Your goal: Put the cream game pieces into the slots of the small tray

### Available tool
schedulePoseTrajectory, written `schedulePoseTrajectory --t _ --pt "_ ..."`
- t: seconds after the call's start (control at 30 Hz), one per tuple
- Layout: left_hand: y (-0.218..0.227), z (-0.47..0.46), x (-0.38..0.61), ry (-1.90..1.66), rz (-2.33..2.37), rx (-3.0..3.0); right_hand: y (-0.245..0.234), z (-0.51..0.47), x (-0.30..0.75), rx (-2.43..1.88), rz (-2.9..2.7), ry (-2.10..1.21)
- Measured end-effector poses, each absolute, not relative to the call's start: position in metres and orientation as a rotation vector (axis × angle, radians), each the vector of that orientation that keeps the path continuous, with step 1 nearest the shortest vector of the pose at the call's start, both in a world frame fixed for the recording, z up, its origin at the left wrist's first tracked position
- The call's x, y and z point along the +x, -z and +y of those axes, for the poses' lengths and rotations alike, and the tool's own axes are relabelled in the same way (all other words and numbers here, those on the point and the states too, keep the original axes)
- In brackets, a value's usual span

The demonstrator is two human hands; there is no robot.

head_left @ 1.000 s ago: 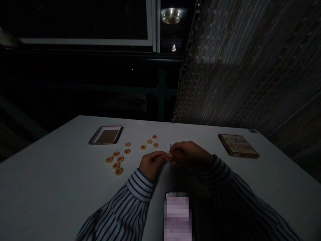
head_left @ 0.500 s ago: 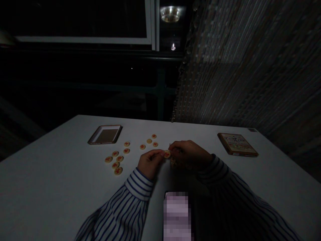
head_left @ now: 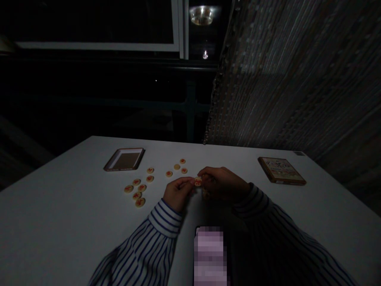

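Note:
On a white table [head_left: 74,230] in dim light, my left hand [head_left: 177,193] pinches a round cream game piece [head_left: 198,181] with a red mark, holding it on edge. My right hand [head_left: 223,183] is curled close beside it, fingertips at the same piece, with another piece [head_left: 205,193] partly hidden under it. Several similar pieces [head_left: 137,189] lie loose to the left, and a few more pieces [head_left: 177,167] sit just beyond my hands. Both sleeves are striped.
An open shallow box tray [head_left: 124,159] lies at the far left of the table. A flat box lid [head_left: 281,170] with a printed picture lies at the right. A blurred-out object [head_left: 210,256] sits at the near edge. A woven blind hangs behind on the right.
My hands and the held piece have shifted very slightly away from me; the loose pieces and boxes have not moved.

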State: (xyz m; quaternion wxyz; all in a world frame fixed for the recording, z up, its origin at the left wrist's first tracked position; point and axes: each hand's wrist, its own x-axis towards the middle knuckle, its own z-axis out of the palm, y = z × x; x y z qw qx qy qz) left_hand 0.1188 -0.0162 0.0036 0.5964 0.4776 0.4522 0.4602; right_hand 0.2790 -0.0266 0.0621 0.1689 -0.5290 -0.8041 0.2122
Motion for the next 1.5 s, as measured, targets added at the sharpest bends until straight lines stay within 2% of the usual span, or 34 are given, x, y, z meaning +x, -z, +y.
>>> schedulePoseTrajectory --t 1.5 --pt "0.0003 -0.0166 0.1211 -1.013 0.993 1.03 -0.0594 -0.023 0.2833 -1.508 -2.233 -0.66"
